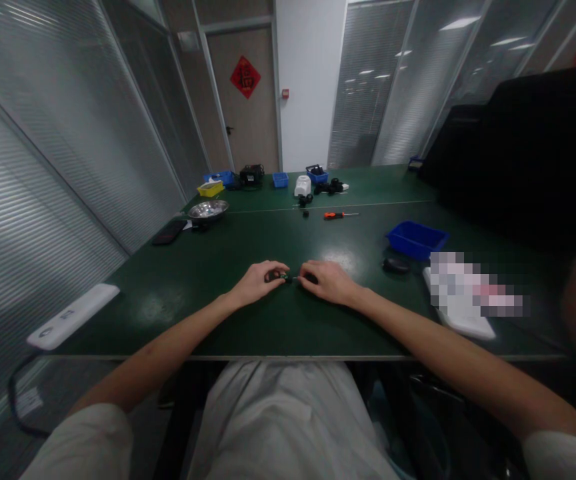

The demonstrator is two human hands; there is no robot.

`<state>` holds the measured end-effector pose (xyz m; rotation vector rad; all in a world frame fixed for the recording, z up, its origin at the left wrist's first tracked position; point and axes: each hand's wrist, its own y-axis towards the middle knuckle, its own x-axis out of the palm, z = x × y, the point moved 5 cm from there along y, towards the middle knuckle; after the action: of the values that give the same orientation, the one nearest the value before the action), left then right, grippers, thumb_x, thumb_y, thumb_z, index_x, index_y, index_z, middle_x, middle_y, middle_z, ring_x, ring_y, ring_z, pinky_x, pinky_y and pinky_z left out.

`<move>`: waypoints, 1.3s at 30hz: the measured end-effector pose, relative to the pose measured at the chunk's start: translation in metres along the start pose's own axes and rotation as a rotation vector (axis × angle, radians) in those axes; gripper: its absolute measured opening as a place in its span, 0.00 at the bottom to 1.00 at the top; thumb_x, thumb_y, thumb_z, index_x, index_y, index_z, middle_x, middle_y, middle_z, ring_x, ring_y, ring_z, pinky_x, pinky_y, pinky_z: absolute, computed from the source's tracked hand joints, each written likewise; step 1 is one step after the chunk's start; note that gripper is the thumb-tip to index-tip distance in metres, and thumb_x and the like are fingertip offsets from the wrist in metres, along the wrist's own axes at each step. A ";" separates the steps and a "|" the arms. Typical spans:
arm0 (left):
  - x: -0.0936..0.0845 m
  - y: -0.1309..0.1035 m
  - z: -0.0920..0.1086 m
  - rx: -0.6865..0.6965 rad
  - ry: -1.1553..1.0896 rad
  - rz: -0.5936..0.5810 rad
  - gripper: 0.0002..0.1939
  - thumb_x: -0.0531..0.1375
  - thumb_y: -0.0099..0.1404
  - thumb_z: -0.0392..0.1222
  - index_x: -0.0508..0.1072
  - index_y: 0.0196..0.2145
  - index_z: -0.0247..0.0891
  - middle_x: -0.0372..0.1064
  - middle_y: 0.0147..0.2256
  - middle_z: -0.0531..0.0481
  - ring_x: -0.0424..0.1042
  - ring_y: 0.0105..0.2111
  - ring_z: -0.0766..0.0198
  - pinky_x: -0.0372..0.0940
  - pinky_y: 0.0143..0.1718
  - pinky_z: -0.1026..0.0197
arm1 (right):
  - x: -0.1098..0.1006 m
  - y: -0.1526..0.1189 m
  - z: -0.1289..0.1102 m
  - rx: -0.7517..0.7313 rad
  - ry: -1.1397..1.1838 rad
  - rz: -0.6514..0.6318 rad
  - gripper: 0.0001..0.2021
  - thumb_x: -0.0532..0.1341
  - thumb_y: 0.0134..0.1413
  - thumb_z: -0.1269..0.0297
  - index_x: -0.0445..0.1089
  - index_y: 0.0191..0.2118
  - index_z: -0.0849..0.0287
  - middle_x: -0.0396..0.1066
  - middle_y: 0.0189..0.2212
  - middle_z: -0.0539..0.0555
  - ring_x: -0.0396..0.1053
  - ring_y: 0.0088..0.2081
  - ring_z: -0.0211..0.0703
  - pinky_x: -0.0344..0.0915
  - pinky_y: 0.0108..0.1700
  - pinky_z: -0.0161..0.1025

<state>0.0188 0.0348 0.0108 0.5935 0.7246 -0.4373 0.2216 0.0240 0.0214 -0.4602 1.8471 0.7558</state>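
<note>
Both hands rest low over the green table (268, 333), close to each other near the middle. My left hand (257, 281) is closed on a small dark part (273, 275) with a bit of green at its right end. A short way to the right, my right hand (329, 280) pinches a dark object (310, 277), from which a thin light tip points left toward that part. Whether the tip touches the part cannot be made out. Beyond the hands lies an orange and black screwdriver (335, 215), beside a tiny black piece (306, 214).
To the right are a blue tray (417, 241), a black mouse (396, 266) and a white object (468, 327), partly blurred out. A metal bowl (209, 211) and a dark phone-like slab (170, 233) lie left. A white power strip (74, 316) sits at the left edge.
</note>
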 end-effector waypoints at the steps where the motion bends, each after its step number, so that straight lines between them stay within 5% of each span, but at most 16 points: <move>1: 0.000 -0.001 0.001 0.003 0.009 0.001 0.17 0.62 0.69 0.44 0.77 0.54 0.39 0.76 0.44 0.45 0.73 0.38 0.61 0.66 0.39 0.61 | 0.000 0.000 -0.001 0.001 -0.007 -0.002 0.09 0.57 0.68 0.58 0.71 0.41 0.55 0.74 0.37 0.52 0.69 0.35 0.41 0.53 0.35 0.37; 13: -0.003 -0.002 0.007 0.068 -0.064 -0.004 0.11 0.62 0.71 0.43 0.82 0.44 0.38 0.78 0.43 0.44 0.76 0.44 0.58 0.68 0.50 0.57 | 0.006 -0.001 -0.005 -0.031 -0.040 0.008 0.11 0.55 0.70 0.57 0.72 0.44 0.55 0.74 0.39 0.54 0.70 0.36 0.41 0.55 0.36 0.37; 39: -0.001 -0.002 0.006 0.032 -0.091 0.005 0.11 0.63 0.70 0.43 0.82 0.45 0.39 0.78 0.44 0.45 0.77 0.44 0.57 0.68 0.50 0.57 | 0.013 0.002 -0.012 -0.054 -0.052 0.015 0.12 0.53 0.72 0.57 0.70 0.47 0.55 0.73 0.42 0.54 0.69 0.36 0.41 0.53 0.34 0.37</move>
<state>0.0202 0.0298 0.0147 0.6019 0.6302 -0.4696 0.2073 0.0180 0.0132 -0.4574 1.7874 0.8219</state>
